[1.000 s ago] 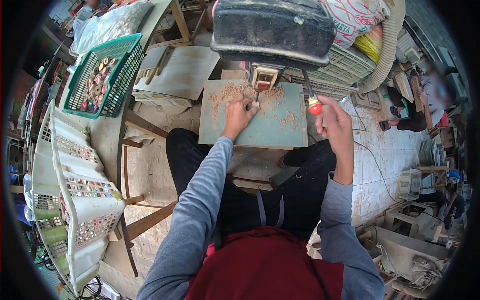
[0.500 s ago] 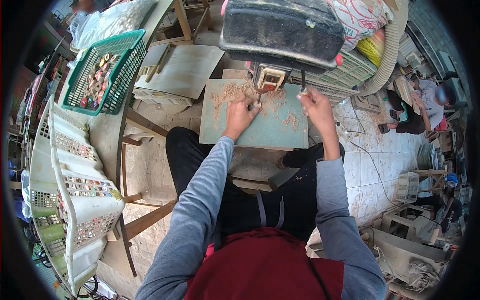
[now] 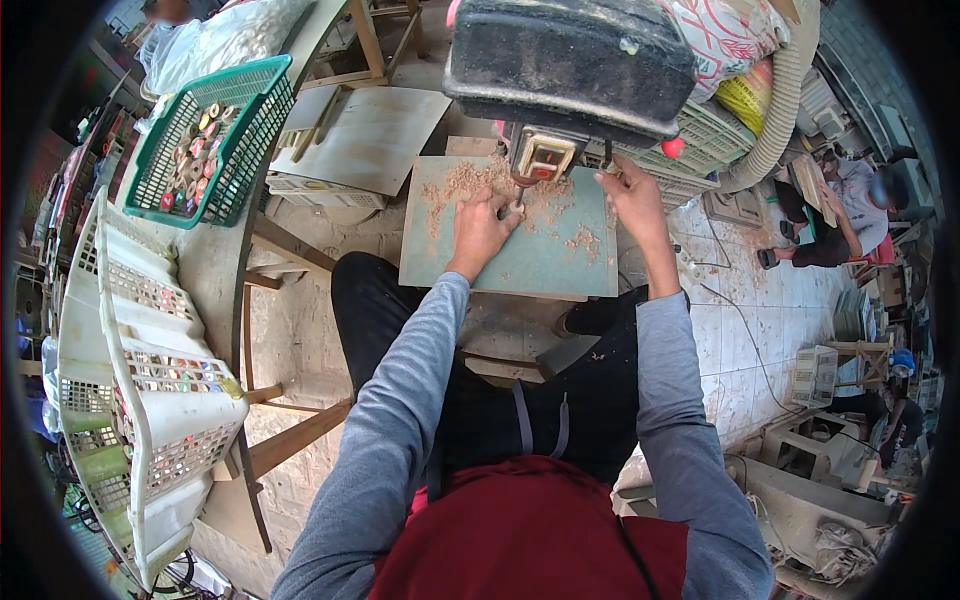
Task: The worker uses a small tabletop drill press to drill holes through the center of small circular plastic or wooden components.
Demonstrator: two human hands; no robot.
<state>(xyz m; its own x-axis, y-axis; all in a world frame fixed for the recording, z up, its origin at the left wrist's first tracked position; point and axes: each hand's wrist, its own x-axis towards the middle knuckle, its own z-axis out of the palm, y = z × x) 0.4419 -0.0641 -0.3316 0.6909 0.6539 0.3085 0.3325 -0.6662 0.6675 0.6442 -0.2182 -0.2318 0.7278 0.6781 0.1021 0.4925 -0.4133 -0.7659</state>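
Under a black drill press (image 3: 565, 80), my left hand (image 3: 480, 228) pinches a small pale wooden piece (image 3: 515, 211) on the grey-green board (image 3: 435, 260), where the bit (image 3: 519, 194) meets it. Wood shavings (image 3: 465, 183) lie around it. My right hand (image 3: 630, 200) has its fingers closed on the end of the press's feed lever (image 3: 608, 155), right of the switch box.
A green basket (image 3: 150, 202) of small round pieces and a white crate (image 3: 170, 430) stand at the left. A plastic bag (image 3: 215, 45) lies behind. Sacks (image 3: 720, 45) and a ribbed hose (image 3: 760, 150) are at upper right. A person (image 3: 855, 215) sits at the right.
My right hand has moved up and away from me with the lever, and the press head sits slightly further right in view. My left hand stays nearly in place.
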